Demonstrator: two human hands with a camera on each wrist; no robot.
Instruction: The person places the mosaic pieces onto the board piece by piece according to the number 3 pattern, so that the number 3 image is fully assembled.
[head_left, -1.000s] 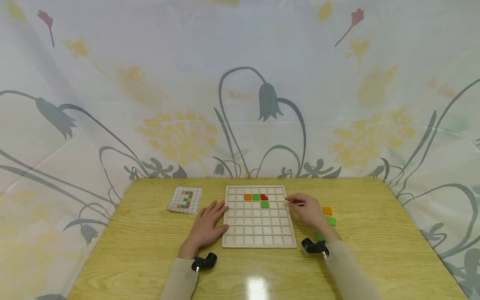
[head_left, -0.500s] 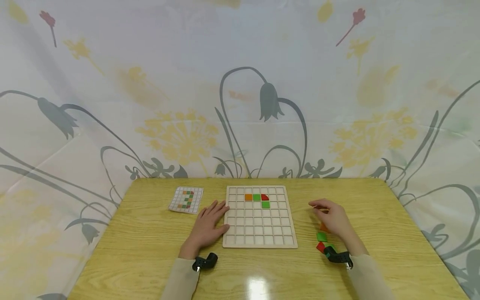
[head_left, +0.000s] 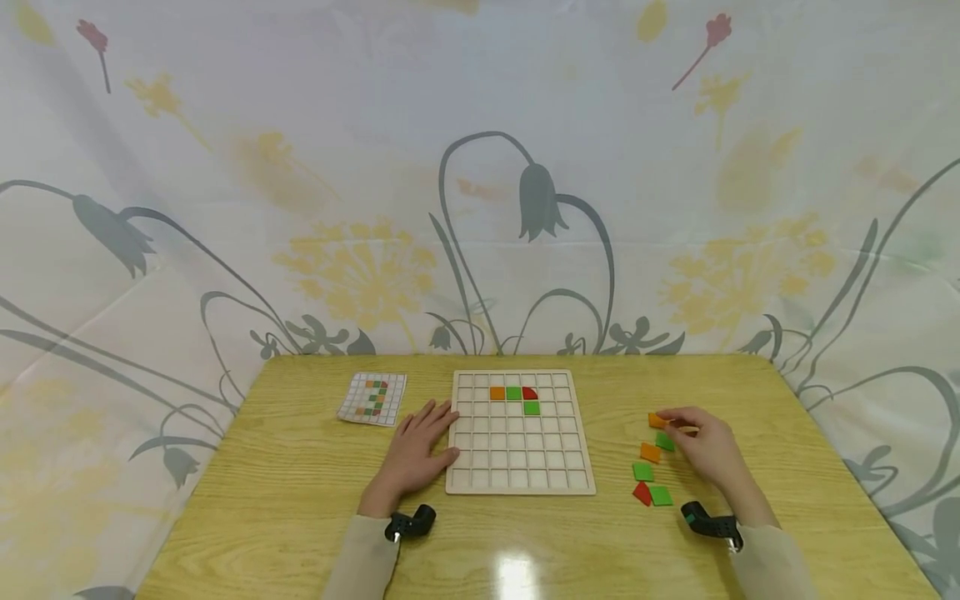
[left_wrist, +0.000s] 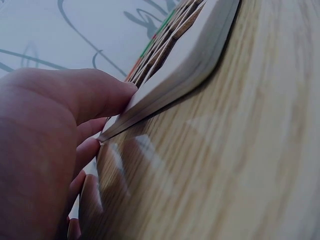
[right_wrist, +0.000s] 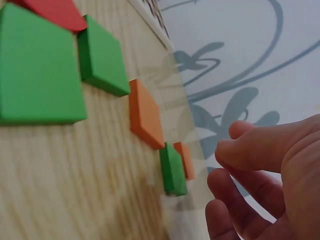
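Note:
My left hand [head_left: 411, 454] lies with fingers spread at the left side of a wooden grid board [head_left: 517, 446]; its thumb [left_wrist: 107, 92] touches the rim in the left wrist view. In the board's upper cells sit an orange square tile [head_left: 497, 393], a green one [head_left: 513, 393] and a red quarter-round tile [head_left: 529, 393], with another green tile [head_left: 532, 408] below. My right hand [head_left: 705, 446] hovers by the loose tiles, its fingertips overlapping the farthest orange tile [head_left: 656, 420]. In the right wrist view its fingers are loosely bent and hold nothing, apart from that tile.
Right of the board lie more loose tiles: a green tile [head_left: 664, 442], an orange tile [head_left: 650, 452], two nearer green ones and a red tile [head_left: 642, 493]. A gridded pattern card [head_left: 372, 398] lies left of the board. A patterned curtain [head_left: 480, 208] hangs behind the table.
My right hand has moved right, from the board's right edge to the far end of the loose tiles, uncovering the nearer ones. The left hand and the tiles on the board have stayed put.

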